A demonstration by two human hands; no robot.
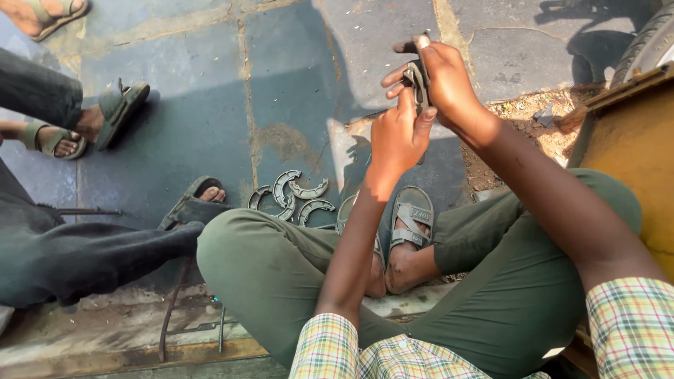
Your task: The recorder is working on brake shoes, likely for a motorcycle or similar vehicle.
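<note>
Metal brake shoe (419, 83) sits pinched in the right hand (446, 81); left hand (397, 137) apparently grips its lower end. Steady it while working.

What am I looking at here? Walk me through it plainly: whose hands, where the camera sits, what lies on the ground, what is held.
One picture, taken by a camera worn on a person's head, looking down at their own lap. They sit with legs folded, in green trousers, a checked shirt and grey sandals. The right hand holds up a dark curved metal piece; the left hand touches its lower end. More curved metal pieces lie on the stone paving by the feet. At the left are another person's legs and sandals. A yellow object stands at the right.
</note>
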